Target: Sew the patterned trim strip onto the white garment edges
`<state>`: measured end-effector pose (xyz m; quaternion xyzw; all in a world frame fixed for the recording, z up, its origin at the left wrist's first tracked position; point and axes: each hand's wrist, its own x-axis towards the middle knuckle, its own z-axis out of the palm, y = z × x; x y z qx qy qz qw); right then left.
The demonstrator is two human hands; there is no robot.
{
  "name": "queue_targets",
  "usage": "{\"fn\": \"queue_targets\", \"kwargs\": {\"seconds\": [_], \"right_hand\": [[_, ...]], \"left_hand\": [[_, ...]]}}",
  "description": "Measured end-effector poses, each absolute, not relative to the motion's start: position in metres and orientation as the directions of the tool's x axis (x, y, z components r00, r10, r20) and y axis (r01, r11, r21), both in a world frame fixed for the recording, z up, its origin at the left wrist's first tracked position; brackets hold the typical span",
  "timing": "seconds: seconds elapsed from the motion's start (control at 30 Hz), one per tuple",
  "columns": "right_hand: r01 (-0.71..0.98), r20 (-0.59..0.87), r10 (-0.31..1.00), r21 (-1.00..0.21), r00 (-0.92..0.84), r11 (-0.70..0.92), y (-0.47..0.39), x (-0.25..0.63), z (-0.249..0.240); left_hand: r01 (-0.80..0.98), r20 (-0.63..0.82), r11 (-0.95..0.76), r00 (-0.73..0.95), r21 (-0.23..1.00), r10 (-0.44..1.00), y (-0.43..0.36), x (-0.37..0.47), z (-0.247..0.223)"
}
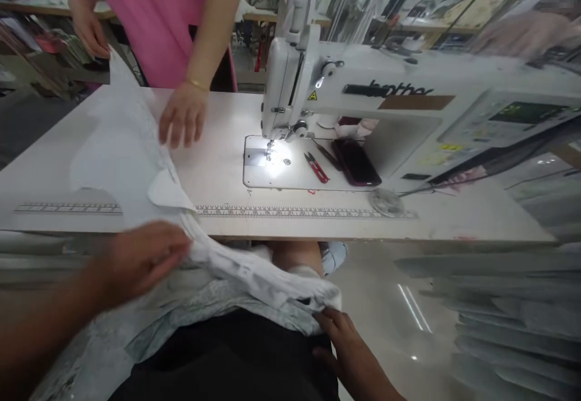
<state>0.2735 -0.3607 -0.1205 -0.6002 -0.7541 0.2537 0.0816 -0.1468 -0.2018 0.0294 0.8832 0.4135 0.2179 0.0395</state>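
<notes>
A long white and pale-grey garment [254,271] runs from the table's left part over its front edge and across my lap. My left hand [147,259] is blurred by motion beside the cloth at the front edge; its fingertips touch or nearly touch the fabric, and I cannot tell if they grip it. At the cloth's right end, my right hand [340,334] has its fingers curled on the bunched edge, gripping it. A co-worker's hand [184,114] hovers by the cloth on the table, while that person's other hand [93,35] holds up its far corner.
The white sewing machine [354,80] stands at the right, lamp lit over its needle plate [256,177]. Red snips [316,168], a dark phone [356,162] and a clear round object [385,202] lie near it. A ruler strip [281,212] follows the table's front edge.
</notes>
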Motion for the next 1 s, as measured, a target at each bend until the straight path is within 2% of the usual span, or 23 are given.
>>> {"fn": "queue_targets", "kwargs": {"seconds": [0.1, 0.23, 0.37, 0.43, 0.5, 0.63, 0.7, 0.77, 0.87, 0.93, 1.0], "right_hand": [[0.847, -0.063, 0.933, -0.443, -0.355, 0.292, -0.336, 0.266, -0.113], [0.671, 0.105, 0.807, -0.499, -0.581, 0.548, -0.296, 0.246, -0.07], [0.473, 0.182, 0.63, -0.514, -0.755, 0.716, -0.272, 0.22, -0.016], [0.404, 0.139, 0.538, -0.513, -0.832, 0.757, -0.268, 0.21, -0.003], [0.378, 0.06, 0.484, -0.542, -0.873, 0.751, -0.267, 0.201, -0.005], [0.44, -0.047, 0.499, -0.547, -0.865, 0.712, -0.262, 0.177, -0.04], [0.444, 0.019, 0.523, -0.501, -0.852, 0.742, -0.255, 0.157, -0.052], [0.385, 0.179, 0.523, -0.491, -0.833, 0.782, -0.245, 0.131, -0.051], [0.243, 0.344, 0.519, -0.599, -0.783, 0.763, -0.232, 0.091, -0.027], [0.2, 0.301, 0.563, -0.723, -0.77, 0.661, -0.228, 0.068, -0.007], [0.2, 0.165, 0.583, -0.837, -0.795, 0.51, -0.227, 0.049, 0.007]], "left_hand": [[0.725, 0.33, -0.555, 0.45, 0.408, 0.83, -0.254, -0.146, 0.023], [0.711, 0.043, -0.408, 0.471, 0.572, 0.881, -0.295, -0.142, -0.025], [0.822, -0.087, -0.268, 0.357, 0.502, 0.93, -0.316, -0.143, -0.094], [0.848, -0.132, -0.215, 0.314, 0.484, 0.94, -0.326, -0.153, -0.115], [0.845, -0.108, -0.193, 0.282, 0.498, 0.953, -0.337, -0.17, -0.121], [0.839, 0.046, -0.12, 0.113, 0.53, 0.993, -0.353, -0.206, -0.094], [0.84, 0.1, -0.099, 0.053, 0.533, 0.994, -0.356, -0.218, -0.067], [0.827, 0.136, -0.104, 0.034, 0.552, 0.99, -0.357, -0.222, -0.037], [0.772, 0.141, -0.047, -0.056, 0.634, 0.988, -0.355, -0.215, 0.004], [0.708, 0.141, 0.014, -0.159, 0.706, 0.977, -0.353, -0.206, 0.023], [0.618, 0.162, 0.023, -0.242, 0.786, 0.957, -0.349, -0.197, 0.035]]}}
